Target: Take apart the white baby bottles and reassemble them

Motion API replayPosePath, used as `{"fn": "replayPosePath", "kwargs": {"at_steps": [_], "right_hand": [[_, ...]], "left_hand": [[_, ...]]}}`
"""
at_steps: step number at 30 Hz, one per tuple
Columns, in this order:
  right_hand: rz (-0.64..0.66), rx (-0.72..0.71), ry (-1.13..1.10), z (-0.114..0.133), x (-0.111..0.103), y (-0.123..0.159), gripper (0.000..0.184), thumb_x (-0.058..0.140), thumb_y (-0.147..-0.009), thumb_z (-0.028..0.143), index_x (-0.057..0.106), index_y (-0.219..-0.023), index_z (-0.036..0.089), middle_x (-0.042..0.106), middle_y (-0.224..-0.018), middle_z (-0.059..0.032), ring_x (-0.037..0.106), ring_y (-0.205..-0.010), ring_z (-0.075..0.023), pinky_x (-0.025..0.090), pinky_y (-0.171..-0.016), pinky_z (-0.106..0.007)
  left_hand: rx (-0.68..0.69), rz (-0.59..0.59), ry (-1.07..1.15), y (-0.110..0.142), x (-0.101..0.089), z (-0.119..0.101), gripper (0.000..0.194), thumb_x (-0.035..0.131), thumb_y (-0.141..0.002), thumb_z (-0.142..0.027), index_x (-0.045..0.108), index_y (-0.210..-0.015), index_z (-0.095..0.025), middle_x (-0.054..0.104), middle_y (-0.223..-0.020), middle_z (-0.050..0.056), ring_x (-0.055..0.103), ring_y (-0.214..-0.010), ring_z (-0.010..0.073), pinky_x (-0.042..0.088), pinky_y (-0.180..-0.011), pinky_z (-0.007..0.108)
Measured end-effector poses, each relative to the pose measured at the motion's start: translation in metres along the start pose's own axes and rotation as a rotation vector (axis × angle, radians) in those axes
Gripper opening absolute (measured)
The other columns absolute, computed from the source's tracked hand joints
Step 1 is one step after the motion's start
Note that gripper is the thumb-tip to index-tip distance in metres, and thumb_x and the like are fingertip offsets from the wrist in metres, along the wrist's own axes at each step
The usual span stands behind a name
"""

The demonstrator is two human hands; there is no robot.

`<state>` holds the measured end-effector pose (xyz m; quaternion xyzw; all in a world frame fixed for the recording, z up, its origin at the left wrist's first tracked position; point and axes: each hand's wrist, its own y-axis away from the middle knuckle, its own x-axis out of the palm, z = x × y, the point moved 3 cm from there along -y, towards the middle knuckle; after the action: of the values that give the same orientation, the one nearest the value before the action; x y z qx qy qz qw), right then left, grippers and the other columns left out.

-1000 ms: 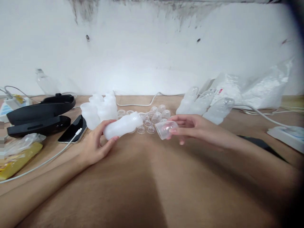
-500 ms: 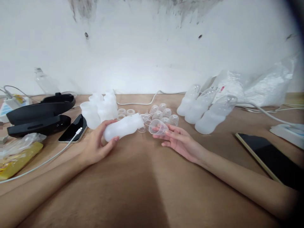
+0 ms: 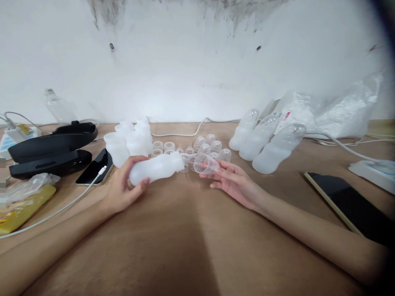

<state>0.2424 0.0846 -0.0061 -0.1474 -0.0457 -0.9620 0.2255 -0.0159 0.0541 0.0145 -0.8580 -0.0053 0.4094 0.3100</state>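
My left hand [image 3: 121, 189] is wrapped round a frosted white plastic bottle [image 3: 157, 167] lying on its side, its neck pointing right. My right hand [image 3: 234, 181] pinches a clear plastic cap [image 3: 205, 163] between fingertips, its open mouth facing the bottle's neck and only a small gap between them. Behind them lie several clear caps [image 3: 210, 147] and white rings [image 3: 163, 146] on the brown table [image 3: 185, 238]. Three capped bottles [image 3: 262, 142] lie side by side to the right.
Several open white bottles [image 3: 129, 142] stand at back left. A phone on a cable [image 3: 94, 168], a black case [image 3: 51, 150] and a yellow packet [image 3: 21, 205] lie at left. A dark tablet [image 3: 348, 205], plastic bags [image 3: 333, 113] and cables sit at right.
My right hand swung left and came down toward the table, bringing the clear cap close to the bottle's neck. My left hand slid the bottle slightly left and lower.
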Motion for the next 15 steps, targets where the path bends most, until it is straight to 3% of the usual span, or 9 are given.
{"fn": "replayPosePath", "kwargs": {"at_steps": [8,12,15], "right_hand": [[-0.05,-0.163,0.21,-0.001,0.006,0.003,0.032,0.07,-0.065,0.017,0.058,-0.095,0.023,0.062,-0.103,-0.001,0.062,-0.075,-0.0097,0.054,-0.06,-0.021],[-0.055,-0.168,0.31,0.0,0.011,0.007,0.035,0.07,-0.063,0.015,0.059,-0.095,0.023,0.064,-0.099,-0.0001,0.063,-0.072,-0.0093,0.055,-0.059,-0.021],[-0.09,-0.163,0.371,0.001,0.011,0.009,0.037,0.07,-0.063,0.016,0.061,-0.098,0.022,0.068,-0.084,0.0018,0.063,-0.065,-0.0092,0.056,-0.061,-0.022]], "left_hand": [[0.073,0.165,-0.063,0.002,0.005,-0.009,0.033,0.05,-0.076,-0.034,0.045,-0.105,-0.019,0.06,-0.093,0.004,0.057,-0.079,0.0188,0.045,-0.066,0.029],[0.074,0.193,-0.058,0.002,0.007,-0.014,0.034,0.049,-0.078,-0.034,0.044,-0.107,-0.018,0.059,-0.091,0.003,0.057,-0.077,0.0176,0.045,-0.065,0.027],[0.071,0.242,-0.069,0.002,0.006,-0.016,0.035,0.049,-0.078,-0.035,0.043,-0.107,-0.018,0.06,-0.091,0.004,0.057,-0.076,0.0178,0.045,-0.064,0.028]]}}
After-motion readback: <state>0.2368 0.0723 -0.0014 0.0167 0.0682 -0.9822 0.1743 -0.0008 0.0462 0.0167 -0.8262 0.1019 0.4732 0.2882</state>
